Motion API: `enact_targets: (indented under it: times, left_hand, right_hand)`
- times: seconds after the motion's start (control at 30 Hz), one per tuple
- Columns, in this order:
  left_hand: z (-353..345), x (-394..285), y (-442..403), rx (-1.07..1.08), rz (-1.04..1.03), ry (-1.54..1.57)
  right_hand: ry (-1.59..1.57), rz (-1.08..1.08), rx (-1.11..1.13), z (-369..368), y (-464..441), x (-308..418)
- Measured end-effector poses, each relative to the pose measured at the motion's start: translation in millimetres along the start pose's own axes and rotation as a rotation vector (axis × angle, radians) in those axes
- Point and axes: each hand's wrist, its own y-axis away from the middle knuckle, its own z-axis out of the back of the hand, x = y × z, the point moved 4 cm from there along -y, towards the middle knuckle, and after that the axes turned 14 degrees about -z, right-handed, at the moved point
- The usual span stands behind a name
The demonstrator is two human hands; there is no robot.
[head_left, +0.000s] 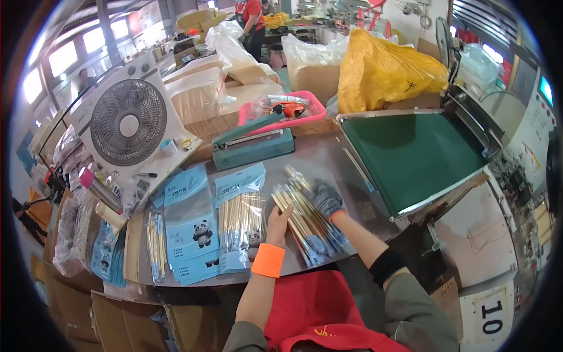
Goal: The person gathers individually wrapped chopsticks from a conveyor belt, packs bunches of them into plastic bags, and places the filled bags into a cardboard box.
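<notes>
A pile of wrapped chopsticks, in clear sleeves with blue printing at the near end, lies slanted on the grey table between my hands. My left hand, bare above an orange wristband, grips the pile's left side, with its thumb up against the sticks. On the right side, my right hand in a grey knitted glove curls against the pile; some of its fingers are hidden. Just left of my left hand lies a clear bag filled with chopsticks, with a blue header and a panda print. Flat blue panda bags lie beside it.
A blue-green sealer stands behind the bags, with a pink basket beyond. The green conveyor belt is at right. At left are a box fan, a bottle and loose chopsticks. Another person stands far back.
</notes>
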Motion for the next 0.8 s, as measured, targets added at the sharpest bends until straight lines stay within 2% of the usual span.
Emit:
enact_targets:
  times: [0.07,0.13,0.17,0.33,0.37,0.4,0.43,0.47,0.5,0.57,0.6,0.67,0.7,0.73,0.77,0.8]
  left_hand:
    - [7.8,-1.5,3.7,0.003,0.021,0.047]
    - [10.7,-10.1,8.5,-0.014,0.030,0.106]
    - [10.8,-6.1,6.5,-0.013,0.023,0.113]
    - [-5.5,5.7,-9.8,-0.015,-0.001,0.173]
    - [-9.2,8.5,-12.7,-0.001,0.026,0.201]
    - [-16.9,-7.5,-6.4,-0.032,0.088,0.192]
    - [-17.5,-5.1,-7.1,-0.032,0.094,0.191]
    - [-15.6,-1.0,-7.4,-0.033,0.045,0.196]
    - [-12.1,2.2,-4.1,-0.037,0.002,0.199]
    - [-7.2,-12.9,28.0,-0.027,0.087,0.203]
    - [-3.2,-18.0,47.9,-0.039,0.048,0.173]
    - [5.8,-27.8,100.7,-0.051,-0.033,0.097]
    - [10.7,-32.7,134.1,-0.048,-0.081,0.050]
    - [18.5,-35.7,166.5,-0.003,-0.039,-0.001]
    - [27.0,-34.6,190.2,0.097,-0.088,-0.030]
    - [32.5,-32.4,201.8,0.100,-0.016,-0.005]
  right_hand:
    - [0.428,0.084,-0.195,3.3,-24.6,-12.7]
    - [0.356,-0.261,-0.080,40.4,-51.7,-47.7]
    - [-0.058,-0.563,0.119,55.8,-54.9,-63.9]
    - [0.028,-0.311,-0.030,3.8,-61.4,-52.4]
    - [-0.016,-0.269,0.149,11.0,-36.7,-26.0]
    - [-0.220,-0.075,0.027,2.6,-9.4,-12.8]
    - [-0.176,-0.021,0.133,25.8,29.6,18.6]
    - [-0.168,-0.015,0.269,22.6,43.3,29.3]
    - [-0.164,-0.023,0.283,13.8,51.2,26.8]
    - [-0.604,0.032,0.460,-6.6,81.5,26.3]
    - [-0.603,0.013,0.490,-16.1,105.6,22.3]
    - [-0.830,0.017,0.383,2.0,172.2,21.1]
    - [-0.849,0.059,0.389,-5.2,205.4,9.5]
    - [-0.922,0.047,0.459,-9.6,237.5,-0.5]
    - [-0.999,0.037,0.522,-11.3,259.7,-7.8]
    - [-0.995,0.018,0.551,-8.5,267.1,-10.4]
